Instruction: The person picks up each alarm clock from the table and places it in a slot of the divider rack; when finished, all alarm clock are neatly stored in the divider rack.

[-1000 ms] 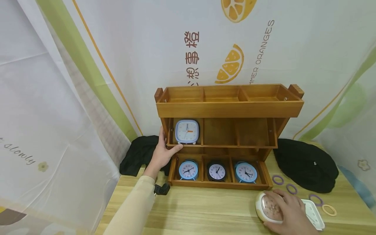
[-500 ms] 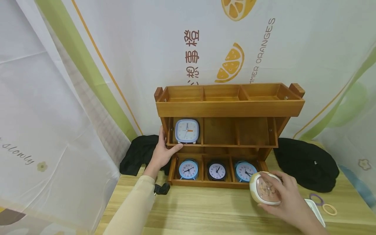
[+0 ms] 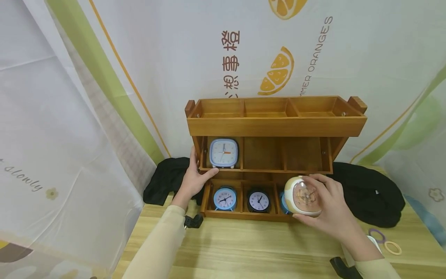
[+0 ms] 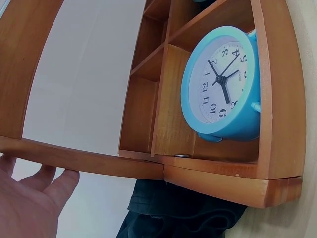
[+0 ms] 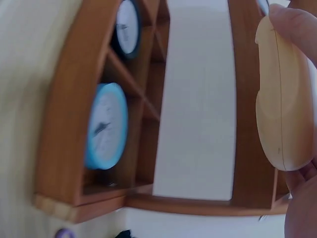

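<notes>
In the head view my right hand (image 3: 331, 203) grips a rounded cream-and-white alarm clock (image 3: 306, 197) with a pinkish face, held before the wooden tiered shelf (image 3: 275, 127). It overlaps the lower right blue clock; the right wrist view shows its smooth cream back. My left hand (image 3: 193, 180) rests against the shelf's left side, thumb across the middle tier's front corner, fingertips touching the side strut (image 4: 89, 161). A square lilac-rimmed clock (image 3: 224, 152) stands in the middle tier's left compartment. Below stand a round blue clock (image 3: 224, 198), a black clock (image 3: 259, 201) and another blue clock (image 5: 107, 126).
Black cloth lies on both sides of the shelf, one dark bundle (image 3: 369, 195) at the right. Purple (image 3: 377, 235) and yellow (image 3: 393, 248) rings lie on the wooden table (image 3: 244, 248) near a white object partly hidden by the right forearm. A printed curtain (image 3: 188, 58) hangs behind.
My right hand has lifted the cream clock off the table and carried it up and slightly left, in front of the lower right compartment. My left hand stays at the shelf's side.
</notes>
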The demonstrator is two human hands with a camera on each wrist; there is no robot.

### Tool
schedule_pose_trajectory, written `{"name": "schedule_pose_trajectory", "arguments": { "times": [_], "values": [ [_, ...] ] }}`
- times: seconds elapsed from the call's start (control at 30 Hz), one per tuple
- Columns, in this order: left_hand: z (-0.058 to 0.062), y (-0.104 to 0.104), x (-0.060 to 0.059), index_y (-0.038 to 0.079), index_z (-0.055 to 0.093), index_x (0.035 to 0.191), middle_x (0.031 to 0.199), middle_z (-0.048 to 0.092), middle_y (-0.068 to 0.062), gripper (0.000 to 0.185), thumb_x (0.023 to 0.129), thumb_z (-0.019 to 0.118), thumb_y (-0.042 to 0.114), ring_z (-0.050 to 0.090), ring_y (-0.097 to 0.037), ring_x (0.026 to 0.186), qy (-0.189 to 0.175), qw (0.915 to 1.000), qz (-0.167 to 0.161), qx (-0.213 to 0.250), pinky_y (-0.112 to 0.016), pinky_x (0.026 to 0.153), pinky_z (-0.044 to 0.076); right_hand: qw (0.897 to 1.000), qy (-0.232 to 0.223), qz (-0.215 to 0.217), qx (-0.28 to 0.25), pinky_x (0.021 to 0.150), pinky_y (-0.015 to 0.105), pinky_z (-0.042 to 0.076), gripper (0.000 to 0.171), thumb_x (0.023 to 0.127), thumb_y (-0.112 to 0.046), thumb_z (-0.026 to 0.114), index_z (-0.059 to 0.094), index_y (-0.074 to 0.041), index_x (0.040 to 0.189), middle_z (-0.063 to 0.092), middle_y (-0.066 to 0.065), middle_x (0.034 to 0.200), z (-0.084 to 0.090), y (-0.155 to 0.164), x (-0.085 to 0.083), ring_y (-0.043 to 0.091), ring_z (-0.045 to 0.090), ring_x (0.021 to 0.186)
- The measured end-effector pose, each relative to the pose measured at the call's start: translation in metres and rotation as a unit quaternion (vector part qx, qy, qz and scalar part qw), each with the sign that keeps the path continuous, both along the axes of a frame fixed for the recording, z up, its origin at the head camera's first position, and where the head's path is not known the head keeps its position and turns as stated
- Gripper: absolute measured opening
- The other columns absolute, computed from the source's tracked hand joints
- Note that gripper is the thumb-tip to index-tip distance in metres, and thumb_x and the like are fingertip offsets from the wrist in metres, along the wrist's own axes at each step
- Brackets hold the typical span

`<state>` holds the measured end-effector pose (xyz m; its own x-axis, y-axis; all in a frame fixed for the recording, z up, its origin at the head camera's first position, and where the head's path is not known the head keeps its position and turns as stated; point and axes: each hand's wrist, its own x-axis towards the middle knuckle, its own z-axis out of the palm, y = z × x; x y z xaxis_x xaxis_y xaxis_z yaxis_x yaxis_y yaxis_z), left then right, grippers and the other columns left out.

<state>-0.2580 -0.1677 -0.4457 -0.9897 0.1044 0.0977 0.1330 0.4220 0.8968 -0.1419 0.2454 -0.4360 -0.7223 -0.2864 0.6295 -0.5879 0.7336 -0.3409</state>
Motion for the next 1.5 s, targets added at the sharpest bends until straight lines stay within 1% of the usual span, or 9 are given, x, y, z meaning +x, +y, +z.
{"name": "schedule_pose_trajectory", "arguments": {
  "times": [0.1,0.13,0.27,0.33,0.4,0.67,0.9,1.17,1.5],
  "values": [
    [0.0,0.0,0.0,0.034,-0.015,0.166,0.175,0.002,-0.01,0.116,0.095,0.076,0.048,0.023,-0.042,0.156,0.0,1.0,-0.001,-0.001,-0.058,0.118,0.035,1.0,-0.005,0.004,-0.004,0.091,0.058,0.031,0.106,0.076,-0.085,0.067,0.056,-0.003,0.142,0.047,0.025,0.139,0.009,-0.005,-0.007,0.048,0.038,0.124],
    [0.001,0.0,0.0,0.034,-0.015,0.166,0.175,0.002,-0.01,0.116,0.095,0.076,0.048,0.023,-0.042,0.156,0.0,1.0,-0.001,-0.002,-0.058,0.118,0.035,1.0,-0.008,0.005,-0.005,0.091,0.058,0.032,0.105,0.073,-0.081,0.075,0.056,-0.004,0.142,0.047,0.025,0.14,0.012,-0.007,-0.009,0.049,0.037,0.124],
    [0.001,-0.001,0.0,0.034,-0.015,0.166,0.175,0.001,-0.011,0.116,0.095,0.076,0.047,0.023,-0.042,0.156,0.001,1.0,-0.003,0.0,-0.058,0.118,0.035,1.0,-0.025,0.004,-0.007,0.091,0.06,0.034,0.105,0.06,-0.049,0.102,0.055,-0.008,0.145,0.045,0.022,0.142,0.02,-0.018,-0.02,0.048,0.034,0.128],
    [0.0,-0.002,0.001,0.034,-0.015,0.166,0.175,0.002,-0.011,0.116,0.095,0.076,0.046,0.023,-0.042,0.156,0.001,1.0,0.0,0.001,-0.058,0.118,0.035,0.999,-0.035,0.0,-0.012,0.09,0.06,0.035,0.107,0.054,-0.03,0.107,0.055,-0.01,0.146,0.045,0.02,0.143,0.022,-0.025,-0.026,0.046,0.034,0.128],
    [-0.001,-0.002,0.002,0.034,-0.015,0.166,0.175,0.001,-0.011,0.116,0.096,0.076,0.045,0.022,-0.042,0.156,-0.003,1.0,0.0,0.001,-0.058,0.118,0.035,0.999,-0.039,-0.004,-0.019,0.089,0.059,0.037,0.107,0.053,-0.026,0.108,0.056,-0.011,0.145,0.045,0.02,0.144,0.022,-0.032,-0.031,0.045,0.034,0.129],
    [-0.002,-0.002,0.003,0.032,-0.014,0.167,0.175,-0.001,-0.009,0.116,0.095,0.076,0.047,0.022,-0.041,0.156,-0.009,1.0,-0.002,0.0,-0.059,0.118,0.035,0.999,-0.031,0.002,-0.02,0.089,0.059,0.04,0.106,0.054,-0.032,0.107,0.056,-0.013,0.145,0.046,0.02,0.14,0.027,-0.056,-0.056,0.042,0.036,0.125],
    [-0.005,0.0,0.001,0.032,-0.014,0.167,0.174,0.004,-0.013,0.115,0.096,0.076,0.045,0.021,-0.041,0.157,0.003,1.0,-0.005,0.002,-0.058,0.119,0.033,0.999,-0.019,0.014,-0.023,0.101,0.069,0.026,0.103,0.054,-0.034,0.106,0.058,-0.014,0.143,0.047,0.022,0.141,0.031,-0.067,-0.078,0.047,0.038,0.128],
    [-0.002,-0.001,-0.001,0.032,-0.012,0.167,0.174,0.006,-0.014,0.116,0.094,0.077,0.047,0.023,-0.041,0.156,0.01,0.9999,-0.004,0.002,-0.059,0.119,0.033,0.999,-0.031,0.005,-0.031,0.107,0.073,0.022,0.103,0.055,-0.033,0.106,0.059,-0.012,0.144,0.046,0.021,0.143,0.041,-0.078,-0.094,0.046,0.037,0.133],
    [-0.002,-0.002,-0.001,0.036,-0.014,0.166,0.174,0.004,-0.012,0.116,0.095,0.077,0.047,0.021,-0.04,0.157,0.007,0.9999,-0.006,0.007,-0.059,0.119,0.032,0.994,-0.101,-0.023,-0.02,0.111,0.076,0.014,0.101,0.061,-0.039,0.104,0.055,-0.017,0.147,0.042,0.019,0.146,0.047,-0.089,-0.109,0.045,0.03,0.138]
  ]
}}
